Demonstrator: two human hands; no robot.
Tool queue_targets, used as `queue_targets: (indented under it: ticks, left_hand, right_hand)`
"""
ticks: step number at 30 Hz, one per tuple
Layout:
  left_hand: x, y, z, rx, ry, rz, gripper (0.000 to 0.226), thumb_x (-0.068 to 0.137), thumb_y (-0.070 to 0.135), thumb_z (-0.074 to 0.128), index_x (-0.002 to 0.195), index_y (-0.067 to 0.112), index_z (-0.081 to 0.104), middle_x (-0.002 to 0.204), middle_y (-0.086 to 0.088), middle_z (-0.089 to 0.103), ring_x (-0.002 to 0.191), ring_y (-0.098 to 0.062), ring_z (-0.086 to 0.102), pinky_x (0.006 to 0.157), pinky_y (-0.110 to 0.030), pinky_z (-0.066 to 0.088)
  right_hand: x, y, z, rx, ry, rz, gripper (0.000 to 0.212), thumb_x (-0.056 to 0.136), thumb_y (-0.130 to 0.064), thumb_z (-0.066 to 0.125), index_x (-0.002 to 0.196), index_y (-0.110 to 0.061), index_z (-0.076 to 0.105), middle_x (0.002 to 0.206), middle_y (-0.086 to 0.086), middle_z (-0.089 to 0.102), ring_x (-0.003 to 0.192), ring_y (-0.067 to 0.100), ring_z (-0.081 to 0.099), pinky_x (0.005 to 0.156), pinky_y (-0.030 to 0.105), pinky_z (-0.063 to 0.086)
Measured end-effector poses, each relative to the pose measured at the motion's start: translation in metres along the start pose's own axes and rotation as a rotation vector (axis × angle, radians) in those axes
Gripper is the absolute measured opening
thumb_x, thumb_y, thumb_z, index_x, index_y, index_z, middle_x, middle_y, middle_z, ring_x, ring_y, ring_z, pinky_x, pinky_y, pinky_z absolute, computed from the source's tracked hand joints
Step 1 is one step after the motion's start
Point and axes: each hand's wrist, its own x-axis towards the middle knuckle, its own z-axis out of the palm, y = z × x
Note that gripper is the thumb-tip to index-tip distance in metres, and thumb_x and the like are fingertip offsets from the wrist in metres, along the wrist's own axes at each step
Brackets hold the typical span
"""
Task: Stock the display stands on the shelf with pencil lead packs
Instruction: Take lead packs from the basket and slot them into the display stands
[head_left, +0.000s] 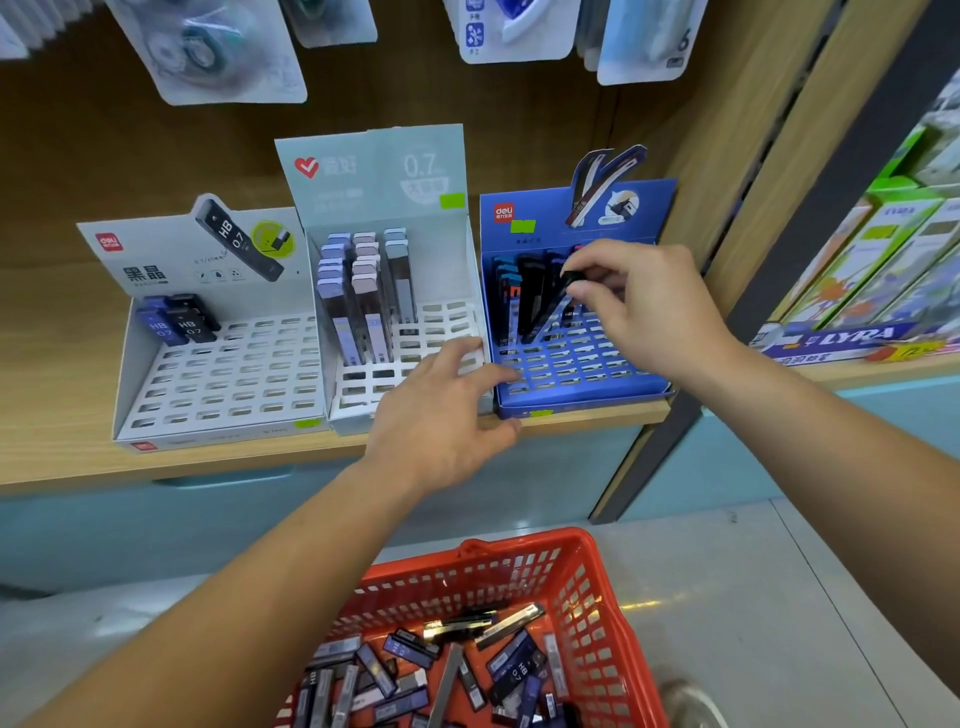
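A red basket sits nearest, with loose lead packs heaped in it. Above it, the left hand reaches over the shelf, fingers straight and spread, tips touching the front left corner of the blue stand. The right hand pinches a dark pack that tilts with its lower end in the blue stand's grid. Left of it stand the grey stand and the white stand, each partly filled. Carded goods hang behind.
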Motion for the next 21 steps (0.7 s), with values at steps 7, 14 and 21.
queue_targets:
  ticks: [7, 14, 21]
  left_hand:
    - [0.001, -0.001, 0.000, 0.002, -0.010, 0.002, 0.056, 0.089, 0.064, 0.056, 0.142, 0.054, 0.042, 0.162, 0.014, 0.018, 0.146, -0.014, 0.029, 0.105, -0.040, 0.042]
    - [0.002, -0.002, -0.002, 0.013, -0.025, 0.016, 0.058, 0.090, 0.064, 0.056, 0.144, 0.051, 0.041, 0.162, 0.012, 0.018, 0.146, -0.016, 0.029, 0.106, -0.040, 0.042]
    - [0.003, -0.003, -0.002, 0.011, -0.026, 0.019, 0.059, 0.089, 0.064, 0.057, 0.145, 0.051, 0.040, 0.162, 0.012, 0.018, 0.146, -0.015, 0.029, 0.106, -0.039, 0.041]
  right_hand:
    - [-0.007, -0.004, 0.003, -0.014, -0.016, -0.069, 0.018, 0.095, -0.011, 0.067, 0.111, -0.014, 0.073, 0.092, -0.007, 0.070, 0.089, 0.012, 0.068, 0.087, 0.027, 0.053]
    - [0.023, -0.015, 0.015, -0.108, -0.116, -0.035, 0.022, 0.099, -0.018, 0.061, 0.119, -0.016, 0.071, 0.109, 0.005, 0.072, 0.101, 0.019, 0.063, 0.093, 0.036, 0.052]
    - [0.015, -0.010, 0.021, -0.042, -0.042, -0.020, 0.017, 0.098, -0.015, 0.063, 0.114, -0.020, 0.064, 0.089, -0.008, 0.062, 0.084, 0.011, 0.061, 0.081, 0.032, 0.054]
